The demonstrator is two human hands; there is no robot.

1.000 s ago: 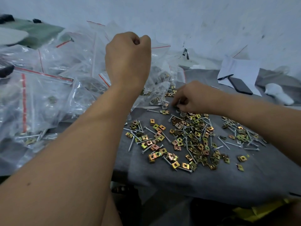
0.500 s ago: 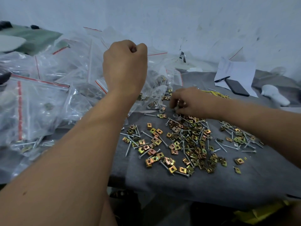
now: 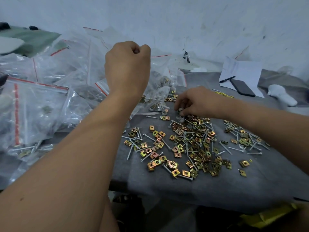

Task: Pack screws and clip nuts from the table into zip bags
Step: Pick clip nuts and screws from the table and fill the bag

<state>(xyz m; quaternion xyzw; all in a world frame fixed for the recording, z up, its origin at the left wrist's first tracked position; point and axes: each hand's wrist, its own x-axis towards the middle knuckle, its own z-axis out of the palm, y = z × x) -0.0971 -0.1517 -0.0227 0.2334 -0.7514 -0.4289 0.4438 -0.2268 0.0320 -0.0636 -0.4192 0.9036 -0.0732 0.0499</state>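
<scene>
Both hands have hardly moved since a second ago. From the head view, the left hand (image 3: 127, 67) is up in a tight fist over the zip bags (image 3: 55, 91); what it holds is hidden. The right hand (image 3: 196, 102) pinches a small grey cap (image 3: 181, 110) at the far edge of the clip nuts (image 3: 197, 148) and screws (image 3: 148, 137), spread on the grey table cloth (image 3: 192, 190).

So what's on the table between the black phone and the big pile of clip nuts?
In the head view, the right hand and its forearm cross that stretch, plus grey cloth between the phone and the pile of clip nuts.
</scene>
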